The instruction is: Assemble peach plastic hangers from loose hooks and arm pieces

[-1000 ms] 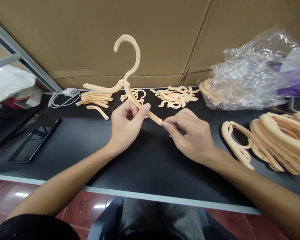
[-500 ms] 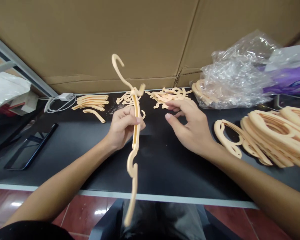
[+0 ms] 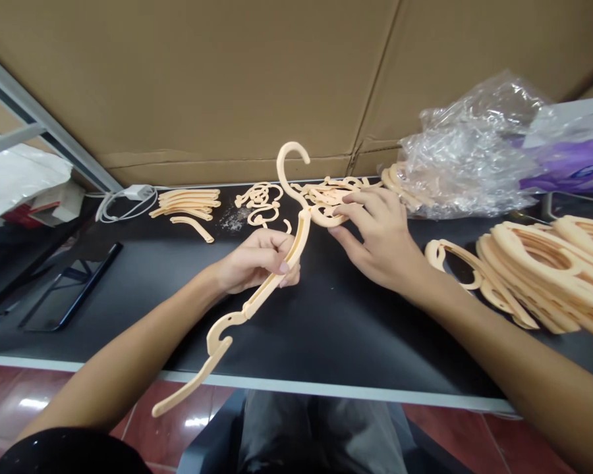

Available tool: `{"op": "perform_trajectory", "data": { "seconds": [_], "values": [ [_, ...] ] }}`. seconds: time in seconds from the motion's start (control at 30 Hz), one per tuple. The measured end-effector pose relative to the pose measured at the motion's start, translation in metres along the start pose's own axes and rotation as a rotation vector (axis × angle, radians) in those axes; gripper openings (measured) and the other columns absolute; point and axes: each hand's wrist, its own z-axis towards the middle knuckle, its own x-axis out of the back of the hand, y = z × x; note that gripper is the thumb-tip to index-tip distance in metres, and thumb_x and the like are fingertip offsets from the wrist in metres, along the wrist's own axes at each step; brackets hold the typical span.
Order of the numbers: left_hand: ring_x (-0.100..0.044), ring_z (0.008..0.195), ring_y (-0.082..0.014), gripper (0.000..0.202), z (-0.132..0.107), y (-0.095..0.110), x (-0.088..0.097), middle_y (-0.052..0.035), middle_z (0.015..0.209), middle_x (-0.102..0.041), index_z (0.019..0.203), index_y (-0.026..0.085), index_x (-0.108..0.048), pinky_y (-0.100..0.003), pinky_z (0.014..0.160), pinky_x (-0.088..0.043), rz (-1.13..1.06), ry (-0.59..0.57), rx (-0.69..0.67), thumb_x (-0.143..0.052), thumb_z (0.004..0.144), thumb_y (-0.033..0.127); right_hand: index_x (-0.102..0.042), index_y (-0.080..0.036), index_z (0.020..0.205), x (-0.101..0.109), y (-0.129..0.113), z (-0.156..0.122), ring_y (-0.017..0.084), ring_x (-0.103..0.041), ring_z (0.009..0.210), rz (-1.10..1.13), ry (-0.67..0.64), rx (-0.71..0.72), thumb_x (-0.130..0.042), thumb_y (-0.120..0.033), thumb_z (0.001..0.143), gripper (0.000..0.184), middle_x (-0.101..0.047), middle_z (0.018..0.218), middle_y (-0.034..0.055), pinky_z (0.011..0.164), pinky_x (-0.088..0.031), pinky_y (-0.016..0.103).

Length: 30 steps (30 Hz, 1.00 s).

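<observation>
My left hand (image 3: 257,263) is closed around the middle of a peach plastic hanger (image 3: 269,283). The hanger is unfolded into a long line above the black table (image 3: 326,329), with its hook up by the far pile and its lower arm hanging past the table's front edge. My right hand (image 3: 378,240) reaches over a pile of small peach parts (image 3: 326,194) at the back. Its thumb and forefinger pinch a curved peach part (image 3: 323,220) at the near edge of that pile, close to the hanger's hook.
A stack of flat peach hanger frames (image 3: 548,263) lies at the right, with a crumpled clear plastic bag (image 3: 474,164) behind it. Curved strips (image 3: 188,201) and loose hooks (image 3: 259,201) lie at the back. At the left are a dark phone (image 3: 69,283) and a white charger cable (image 3: 128,197). A cardboard wall (image 3: 277,79) stands behind.
The left hand has swung the hanger from upright to a slant, its lower arm dropping left past the table edge. The right hand, open before, has moved back onto the parts pile and pinched a piece.
</observation>
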Motion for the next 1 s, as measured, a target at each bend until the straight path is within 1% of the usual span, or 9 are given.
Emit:
{"op": "perform_trajectory", "data": {
  "seconds": [0.13,0.27,0.4,0.47,0.53,0.63,0.73,0.9,1.0],
  "values": [
    [-0.046,0.047,-0.0114,0.027,-0.001,0.004,0.008,-0.0002,0.052,-0.055,0.055,0.018,-0.048,-0.030,0.053,-0.037,0.151,0.007,0.065,-0.071,0.066,0.025,-0.066,-0.019,0.109,0.007,0.001,0.002,0.032,-0.058,0.116,-0.105,-0.038,0.055,-0.045,-0.031,0.102,0.025,-0.071,0.113,0.0133,0.099,-0.038,0.050],
    [-0.044,0.052,-0.0090,0.023,-0.003,0.017,0.013,0.0015,0.056,-0.053,0.057,0.016,-0.053,-0.025,0.051,-0.031,0.445,0.026,0.109,-0.070,0.069,0.025,-0.072,-0.020,0.101,0.009,0.007,0.004,0.029,-0.062,0.102,-0.142,0.004,0.074,-0.051,-0.032,0.100,0.024,-0.074,0.102,0.0105,0.091,-0.041,0.046],
    [-0.035,0.052,-0.0072,0.026,-0.005,0.024,0.014,0.0058,0.053,-0.040,0.056,0.017,-0.044,-0.024,0.051,-0.026,0.788,0.080,0.113,-0.065,0.071,0.021,-0.076,-0.019,0.093,0.006,0.012,0.004,0.028,-0.062,0.094,-0.150,0.025,0.103,-0.059,-0.034,0.097,0.023,-0.075,0.093,0.0099,0.084,-0.042,0.043],
    [-0.033,0.053,-0.0075,0.030,-0.006,0.021,0.014,0.0063,0.053,-0.036,0.055,0.018,-0.037,-0.025,0.053,-0.026,0.995,0.179,0.001,-0.062,0.072,0.019,-0.077,-0.018,0.091,0.005,0.010,0.004,0.027,-0.062,0.089,-0.114,0.001,0.140,-0.061,-0.034,0.096,0.023,-0.074,0.088,0.0097,0.081,-0.042,0.042],
    [-0.036,0.056,-0.0086,0.033,-0.007,0.014,0.014,0.0047,0.056,-0.038,0.055,0.018,-0.033,-0.025,0.056,-0.028,1.209,0.273,-0.224,-0.060,0.075,0.017,-0.077,-0.016,0.090,0.002,0.007,0.003,0.024,-0.061,0.083,-0.018,-0.029,0.178,-0.063,-0.032,0.096,0.022,-0.072,0.083,0.0088,0.078,-0.044,0.039],
    [-0.038,0.058,-0.0094,0.037,-0.007,0.005,0.015,0.0027,0.061,-0.040,0.055,0.019,-0.031,-0.025,0.056,-0.029,1.423,0.323,-0.541,-0.057,0.082,0.016,-0.075,-0.015,0.090,-0.001,0.002,0.002,0.019,-0.057,0.073,0.173,-0.063,0.198,-0.065,-0.029,0.095,0.018,-0.067,0.075,0.0053,0.070,-0.044,0.032],
    [-0.036,0.052,-0.0090,0.040,-0.007,0.001,0.017,0.0042,0.055,-0.038,0.055,0.019,-0.033,-0.025,0.052,-0.027,1.577,0.387,-0.639,-0.058,0.086,0.019,-0.075,-0.016,0.090,-0.003,-0.003,0.001,0.016,-0.055,0.068,0.275,-0.087,0.188,-0.067,-0.027,0.094,0.014,-0.064,0.071,0.0023,0.065,-0.042,0.028],
    [-0.030,0.044,-0.0086,0.043,-0.008,0.003,0.012,0.0056,0.045,-0.036,0.052,0.018,-0.037,-0.026,0.048,-0.022,1.794,0.626,-0.803,-0.064,0.086,0.022,-0.075,-0.015,0.090,0.000,-0.008,0.001,0.014,-0.055,0.067,0.305,-0.175,0.146,-0.067,-0.027,0.094,0.015,-0.062,0.069,0.0016,0.063,-0.039,0.027],
    [-0.036,0.049,-0.0102,0.036,-0.009,0.001,-0.001,0.0037,0.052,-0.044,0.058,0.019,-0.044,-0.027,0.050,-0.028,1.744,0.555,-0.855,-0.062,0.088,0.022,-0.075,-0.016,0.089,-0.002,-0.011,-0.001,0.015,-0.056,0.068,0.341,-0.242,0.132,-0.065,-0.028,0.094,0.017,-0.062,0.070,0.0017,0.064,-0.040,0.027]
  ]
}}
